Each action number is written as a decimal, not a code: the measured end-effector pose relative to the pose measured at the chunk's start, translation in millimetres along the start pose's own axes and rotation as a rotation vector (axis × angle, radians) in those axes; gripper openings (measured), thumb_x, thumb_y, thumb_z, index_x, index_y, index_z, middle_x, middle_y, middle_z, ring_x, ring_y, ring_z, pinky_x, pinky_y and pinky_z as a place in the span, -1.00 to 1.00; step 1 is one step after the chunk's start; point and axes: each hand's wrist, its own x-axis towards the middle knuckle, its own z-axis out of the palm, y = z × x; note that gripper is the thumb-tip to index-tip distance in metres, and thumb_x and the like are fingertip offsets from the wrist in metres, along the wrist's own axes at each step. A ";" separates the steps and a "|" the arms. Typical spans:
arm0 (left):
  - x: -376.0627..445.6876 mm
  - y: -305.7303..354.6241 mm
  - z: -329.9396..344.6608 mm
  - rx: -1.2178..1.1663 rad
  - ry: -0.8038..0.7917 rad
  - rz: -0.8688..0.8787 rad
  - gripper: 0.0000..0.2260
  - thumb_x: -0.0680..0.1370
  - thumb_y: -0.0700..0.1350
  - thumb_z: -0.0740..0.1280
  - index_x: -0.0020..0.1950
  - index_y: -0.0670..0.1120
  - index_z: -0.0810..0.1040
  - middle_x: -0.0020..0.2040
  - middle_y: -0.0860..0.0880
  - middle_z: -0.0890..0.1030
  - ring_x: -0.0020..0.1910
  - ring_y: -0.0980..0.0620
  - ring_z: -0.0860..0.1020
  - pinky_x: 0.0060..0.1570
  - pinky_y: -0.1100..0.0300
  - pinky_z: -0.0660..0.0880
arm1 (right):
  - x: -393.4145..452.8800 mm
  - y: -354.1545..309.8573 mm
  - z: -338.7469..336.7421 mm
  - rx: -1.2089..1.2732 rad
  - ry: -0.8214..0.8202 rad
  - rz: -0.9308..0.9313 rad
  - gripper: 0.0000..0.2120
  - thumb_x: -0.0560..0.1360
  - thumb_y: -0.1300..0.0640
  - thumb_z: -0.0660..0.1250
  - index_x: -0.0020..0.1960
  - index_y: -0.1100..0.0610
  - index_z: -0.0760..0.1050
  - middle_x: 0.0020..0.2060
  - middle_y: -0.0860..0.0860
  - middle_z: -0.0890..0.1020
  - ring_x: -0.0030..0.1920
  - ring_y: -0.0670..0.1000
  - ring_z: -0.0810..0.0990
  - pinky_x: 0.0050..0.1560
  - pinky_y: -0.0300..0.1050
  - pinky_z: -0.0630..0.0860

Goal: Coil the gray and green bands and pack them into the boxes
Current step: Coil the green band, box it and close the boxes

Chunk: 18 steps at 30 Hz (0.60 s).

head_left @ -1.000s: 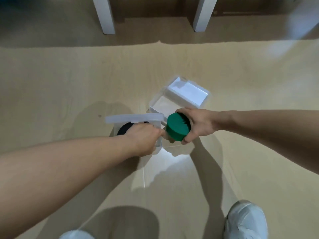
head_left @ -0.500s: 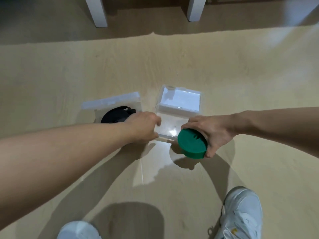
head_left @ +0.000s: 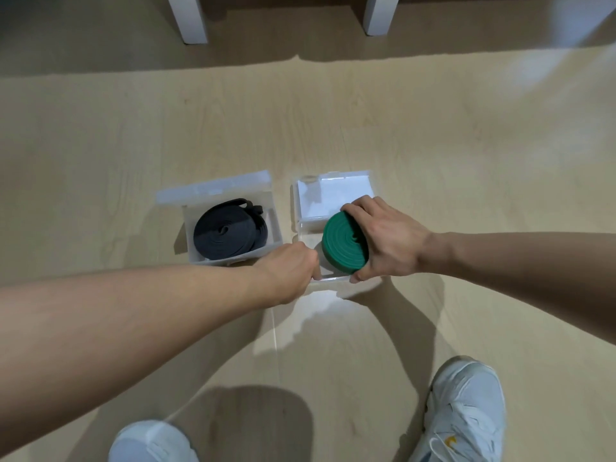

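Green rubber, wound into a tight flat coil, is the green band [head_left: 343,243], clamped in the right hand [head_left: 386,240] with the fingers over its far edge and the thumb under its near edge; the coil sits tilted over the open right-hand box [head_left: 330,281], whose clear lid [head_left: 335,191] stands back beyond the fingers. The left hand [head_left: 288,273] is closed on the near left corner of that same box, its fingers curled over the rim, so the two hands are close together with only the coil's edge between them. Just beyond the left hand lies the second clear plastic box [head_left: 266,251], lid [head_left: 213,188] folded back, with the gray band [head_left: 230,233] coiled loosely inside it, one loop bulging toward the far wall. No label or writing can be read on either box or band. Everything rests on a pale wood-grain floor [head_left: 466,145], where a bright patch of reflected light shows just nearer than the hands and the arms cast soft shadows. Far beyond the hands stand two white furniture legs [head_left: 188,18] in shade. Nearer than the hands, two white sneakers [head_left: 466,415] show, the right one bearing a small yellow mark.
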 end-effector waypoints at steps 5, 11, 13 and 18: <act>-0.1 1.2 0.3 -0.057 0.011 -0.008 -0.63 0.60 -0.34 0.22 0.31 -0.09 0.65 0.10 -0.18 0.64 -0.03 -0.17 0.56 -0.03 0.02 0.48 | 10.6 -5.7 -0.2 -0.076 -0.056 -0.007 0.27 0.03 -0.57 0.46 0.48 0.18 0.22 0.23 0.08 0.40 0.20 0.10 0.37 0.29 -0.04 0.39; -4.3 2.8 -3.9 -0.045 0.015 0.014 -0.74 0.55 -0.35 0.25 0.07 -0.15 0.70 -0.25 -0.17 0.33 -0.15 -0.23 0.45 -0.17 0.06 0.32 | 11.1 -15.1 -0.6 -0.163 -0.071 -0.013 0.25 0.03 -0.56 0.47 0.48 0.16 0.23 0.23 0.07 0.41 0.19 0.10 0.38 0.29 -0.05 0.38; -5.3 3.2 -3.7 -0.049 0.021 0.012 -0.77 0.55 -0.35 0.25 0.02 -0.17 0.69 -0.28 -0.15 0.31 -0.20 -0.19 0.39 -0.19 0.06 0.30 | 16.0 -21.4 -1.4 -0.224 -0.081 -0.001 0.22 0.02 -0.56 0.48 0.43 0.17 0.27 0.19 0.07 0.42 0.14 0.09 0.39 0.26 -0.04 0.40; -7.0 6.6 -5.9 -0.057 0.008 0.010 -0.72 0.55 -0.34 0.26 -0.34 -0.12 0.42 -0.16 -0.25 0.51 -0.21 -0.27 0.43 -0.23 0.05 0.30 | 20.2 -38.4 2.4 -0.263 -0.064 -0.020 0.11 0.04 -0.49 0.53 0.34 0.17 0.33 0.18 0.06 0.42 0.13 0.09 0.40 0.24 -0.04 0.43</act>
